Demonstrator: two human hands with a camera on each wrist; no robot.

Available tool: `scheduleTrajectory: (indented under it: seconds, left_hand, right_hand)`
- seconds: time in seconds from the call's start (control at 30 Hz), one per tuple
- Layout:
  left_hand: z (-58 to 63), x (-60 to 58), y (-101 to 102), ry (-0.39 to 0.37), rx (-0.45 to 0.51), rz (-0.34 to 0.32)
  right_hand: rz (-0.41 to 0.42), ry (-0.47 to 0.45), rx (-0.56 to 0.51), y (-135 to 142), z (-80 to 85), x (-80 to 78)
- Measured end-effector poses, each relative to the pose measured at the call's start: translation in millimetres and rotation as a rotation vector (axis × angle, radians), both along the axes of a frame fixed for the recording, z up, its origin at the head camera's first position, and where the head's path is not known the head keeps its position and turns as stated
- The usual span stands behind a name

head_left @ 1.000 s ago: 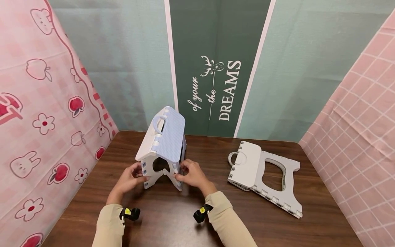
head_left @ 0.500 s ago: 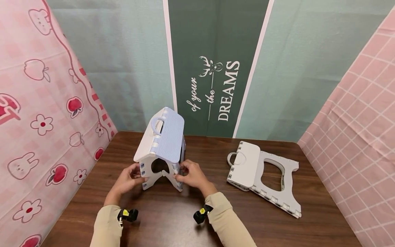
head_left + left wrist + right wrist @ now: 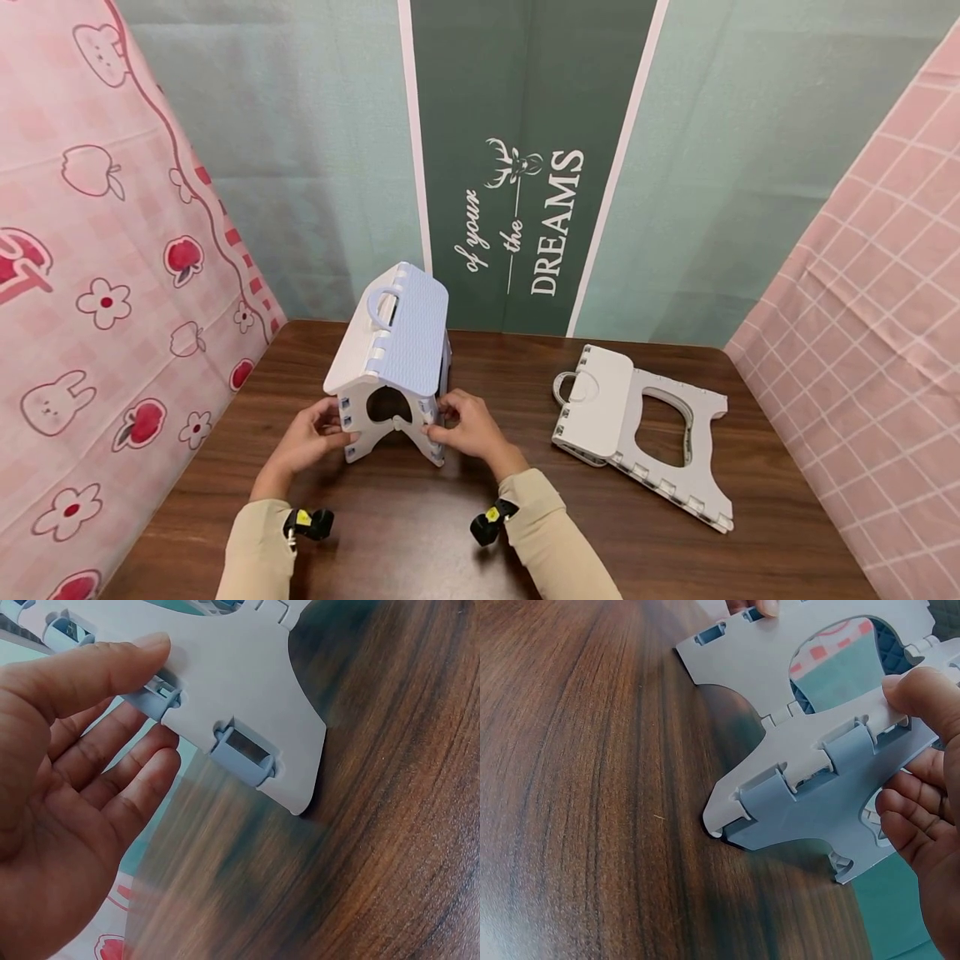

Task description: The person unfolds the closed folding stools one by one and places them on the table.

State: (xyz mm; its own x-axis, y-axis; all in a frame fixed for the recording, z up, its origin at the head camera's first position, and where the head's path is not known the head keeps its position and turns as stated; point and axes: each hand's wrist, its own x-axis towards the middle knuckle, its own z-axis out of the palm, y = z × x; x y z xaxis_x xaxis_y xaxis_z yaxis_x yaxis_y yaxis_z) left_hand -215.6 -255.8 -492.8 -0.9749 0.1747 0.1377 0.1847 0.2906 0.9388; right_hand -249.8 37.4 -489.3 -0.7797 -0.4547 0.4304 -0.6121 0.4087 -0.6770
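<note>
A white and pale blue folding stool (image 3: 414,333) stands partly unfolded on the table, its hinged top peaked like a roof with a loop handle at the ridge. My left hand (image 3: 309,435) grips the stool's left leg edge, thumb on the white front panel and fingers behind. On the opposite side, my right hand (image 3: 471,423) pinches the right leg edge, its thumb (image 3: 922,694) on the white panel and fingers against the blue side panel (image 3: 810,802). The front panel is bent at its middle hinge. In the left wrist view, the leg's lower corner (image 3: 300,795) is close to the wood.
A second, white folding stool (image 3: 600,408) lies folded flat on the right of the brown wooden table (image 3: 420,542). A teal curtain with lettering (image 3: 558,221) hangs behind the table. Pink patterned cloths stand at left (image 3: 112,333) and right (image 3: 862,333).
The view shifts slightly. Both hands keep their hold on the stool, whose peaked shape looks nearly the same; the left side has spread very slightly leftward.
</note>
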Motion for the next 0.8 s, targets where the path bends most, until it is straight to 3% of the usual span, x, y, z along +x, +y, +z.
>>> scheduleTrajectory:
  seconds: [0.57, 0.8]
  left_hand:
    - [2.6, -0.2, -1.1, -0.007, -0.009, -0.005]
    - [9.3, 2.8, -0.9, -0.027, -0.044, 0.010]
  right_hand:
    - [-0.005, -0.043, -0.006, 0.3, 3.2, 2.1]
    - [0.016, -0.068, 0.022, -1.1, 8.3, 3.3]
